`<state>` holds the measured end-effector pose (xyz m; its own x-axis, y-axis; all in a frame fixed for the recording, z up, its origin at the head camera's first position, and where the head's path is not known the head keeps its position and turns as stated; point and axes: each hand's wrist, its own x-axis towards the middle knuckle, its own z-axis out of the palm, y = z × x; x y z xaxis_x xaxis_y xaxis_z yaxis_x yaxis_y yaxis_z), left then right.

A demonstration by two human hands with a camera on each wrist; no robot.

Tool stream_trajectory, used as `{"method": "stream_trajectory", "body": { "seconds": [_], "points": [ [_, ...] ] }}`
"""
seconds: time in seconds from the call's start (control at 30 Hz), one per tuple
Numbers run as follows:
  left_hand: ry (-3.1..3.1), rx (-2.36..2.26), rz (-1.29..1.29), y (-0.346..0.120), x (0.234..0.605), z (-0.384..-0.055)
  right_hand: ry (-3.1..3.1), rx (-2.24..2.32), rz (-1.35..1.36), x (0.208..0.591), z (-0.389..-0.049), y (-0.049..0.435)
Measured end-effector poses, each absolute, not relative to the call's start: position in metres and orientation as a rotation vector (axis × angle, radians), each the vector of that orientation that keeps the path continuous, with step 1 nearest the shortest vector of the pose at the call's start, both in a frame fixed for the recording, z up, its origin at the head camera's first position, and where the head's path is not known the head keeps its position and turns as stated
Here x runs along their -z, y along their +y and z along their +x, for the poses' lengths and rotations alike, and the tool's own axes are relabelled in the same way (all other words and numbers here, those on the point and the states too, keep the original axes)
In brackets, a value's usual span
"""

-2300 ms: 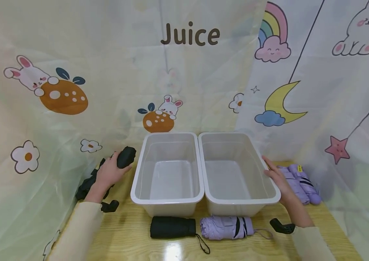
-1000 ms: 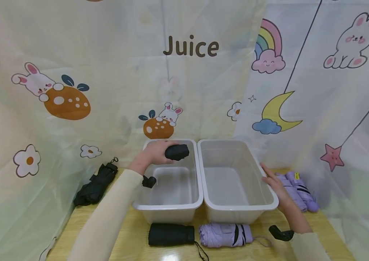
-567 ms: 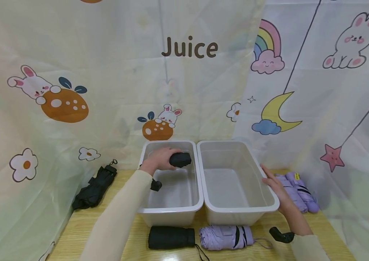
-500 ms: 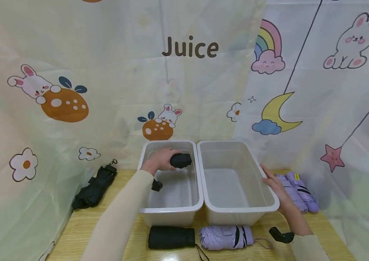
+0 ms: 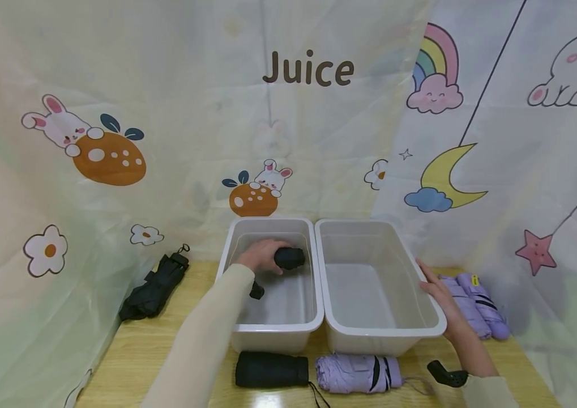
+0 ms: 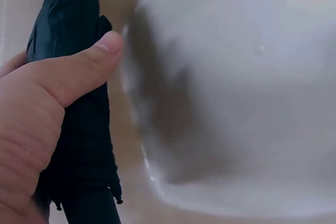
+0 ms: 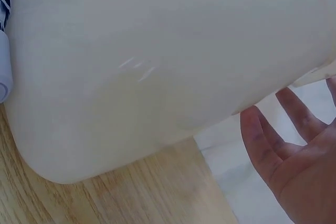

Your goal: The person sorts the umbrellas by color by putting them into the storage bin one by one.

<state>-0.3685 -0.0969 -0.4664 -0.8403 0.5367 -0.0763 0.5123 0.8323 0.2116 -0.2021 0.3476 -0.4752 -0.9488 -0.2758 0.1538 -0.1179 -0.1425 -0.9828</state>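
Observation:
My left hand [image 5: 263, 256] holds a folded black umbrella [image 5: 290, 258] inside the left white bin [image 5: 276, 327]. The left wrist view shows the thumb lying across this umbrella [image 6: 84, 145], above the bin's pale floor. At the right white bin [image 5: 385, 331], my right hand [image 5: 441, 294] touches the outer right side near the rim. In the right wrist view the fingers [image 7: 257, 135] are extended against the bin's wall [image 7: 157, 66]. A black folded umbrella [image 5: 272, 369] and a purple folded umbrella [image 5: 358, 374] lie in front of the bins.
Another black umbrella [image 5: 155, 286] lies at the table's left, against the printed curtain [image 5: 186, 141]. Purple folded umbrellas [image 5: 474, 306] lie beyond the right hand. The two bins stand side by side on the wooden table [image 5: 166, 345].
My left hand has carried the black umbrella from the table's left side over the left bin's rim, then lower into the bin. My right hand stays at the right bin.

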Motion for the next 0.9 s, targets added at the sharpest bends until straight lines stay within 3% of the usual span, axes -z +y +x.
{"method": "stream_trajectory", "body": {
  "seconds": [0.63,0.9],
  "points": [
    [2.879,-0.196,0.842,-0.098,0.489,-0.372,1.956,2.269,-0.448,0.476,-0.196,0.343],
    [2.837,-0.415,0.729,-0.098,0.468,-0.369,1.982,2.279,-0.463,0.476,-0.197,0.345]
  ]
}}
